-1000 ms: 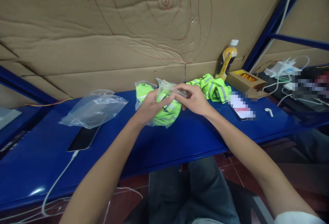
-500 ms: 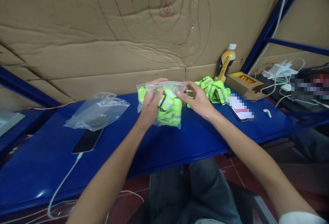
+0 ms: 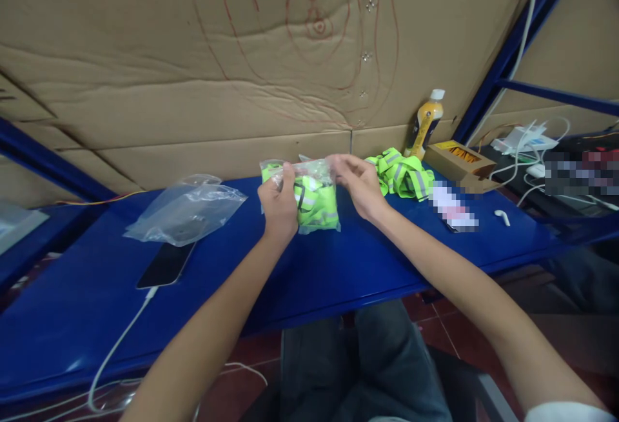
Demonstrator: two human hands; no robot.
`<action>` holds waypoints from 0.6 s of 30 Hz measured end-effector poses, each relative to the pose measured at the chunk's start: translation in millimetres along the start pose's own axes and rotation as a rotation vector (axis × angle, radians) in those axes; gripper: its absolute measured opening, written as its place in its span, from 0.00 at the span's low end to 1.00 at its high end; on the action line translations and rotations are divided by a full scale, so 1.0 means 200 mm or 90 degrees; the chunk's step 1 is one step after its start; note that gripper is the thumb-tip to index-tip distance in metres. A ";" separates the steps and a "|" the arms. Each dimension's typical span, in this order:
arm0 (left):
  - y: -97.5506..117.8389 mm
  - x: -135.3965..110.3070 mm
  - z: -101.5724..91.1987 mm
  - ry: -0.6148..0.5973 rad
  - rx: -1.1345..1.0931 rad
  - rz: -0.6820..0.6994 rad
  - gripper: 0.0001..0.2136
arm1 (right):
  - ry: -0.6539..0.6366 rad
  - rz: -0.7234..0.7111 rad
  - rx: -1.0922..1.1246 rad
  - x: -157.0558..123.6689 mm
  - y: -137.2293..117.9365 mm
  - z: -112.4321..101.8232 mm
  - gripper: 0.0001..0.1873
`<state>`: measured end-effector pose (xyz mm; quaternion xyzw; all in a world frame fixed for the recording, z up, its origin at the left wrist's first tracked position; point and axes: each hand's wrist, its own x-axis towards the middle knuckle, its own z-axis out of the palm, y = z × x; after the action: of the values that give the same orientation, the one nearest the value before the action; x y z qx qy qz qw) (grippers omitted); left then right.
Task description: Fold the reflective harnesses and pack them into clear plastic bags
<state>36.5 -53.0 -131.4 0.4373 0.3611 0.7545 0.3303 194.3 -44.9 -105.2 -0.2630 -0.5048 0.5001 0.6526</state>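
Note:
A clear plastic bag holds a folded neon-yellow reflective vest with grey stripes and a black edge. My left hand grips the bag's left side, thumb on top near the opening. At the bag's top right corner, the fingers of my right hand pinch the plastic edge. Just right of that hand, a loose bundle of neon-yellow reflective fabric lies crumpled on the blue table.
To the left, empty clear bags partly cover a phone on a white cable. At right are a juice bottle, an open cardboard box, another phone and an earbud. A cardboard wall stands behind.
My left hand has closed more tightly around the bag's left side. My right hand has shifted slightly left and pinches the top corner. The view has tilted up a little.

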 end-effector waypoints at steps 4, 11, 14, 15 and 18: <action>-0.01 0.01 -0.01 -0.003 0.008 0.034 0.23 | -0.017 0.032 0.003 0.03 0.03 0.00 0.22; 0.03 0.00 -0.01 -0.048 0.057 0.104 0.23 | 0.017 0.128 0.114 0.06 0.06 -0.11 0.21; 0.04 0.00 -0.01 -0.020 0.067 0.123 0.20 | 0.014 0.149 0.115 0.07 0.07 -0.13 0.23; 0.04 0.01 -0.01 -0.013 0.064 0.121 0.20 | 0.018 0.147 0.110 0.07 0.07 -0.13 0.24; 0.04 0.02 -0.01 -0.013 0.055 0.112 0.18 | 0.028 0.102 0.083 0.06 0.07 -0.13 0.23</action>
<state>30.9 -53.5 -124.5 0.4891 0.3500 0.7598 0.2470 212.3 -23.5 -121.9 -0.2707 -0.4342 0.5764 0.6372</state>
